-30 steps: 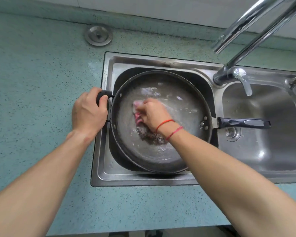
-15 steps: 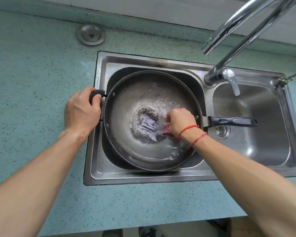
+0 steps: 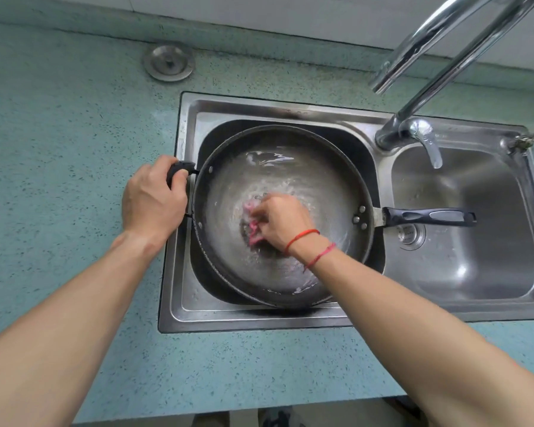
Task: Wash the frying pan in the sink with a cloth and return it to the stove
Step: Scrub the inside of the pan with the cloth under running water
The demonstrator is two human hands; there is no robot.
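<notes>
Right hand (image 3: 282,224) and pink cloth (image 3: 252,224) moved from pan's right side to its centre, fingers curled round cloth, left hand (image 3: 151,200) gripping helper handle (image 3: 179,168), wet grey frying pan (image 3: 290,275) in left sink (image 3: 259,317) basin

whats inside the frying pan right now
A pink cloth gripped by the right hand, and a wet soapy film on the frying pan floor. The patch under hand and cloth is hidden.

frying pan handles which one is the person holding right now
The short helper handle on the left of the frying pan, gripped by the left hand. The long handle juts over the right basin, untouched.
</notes>
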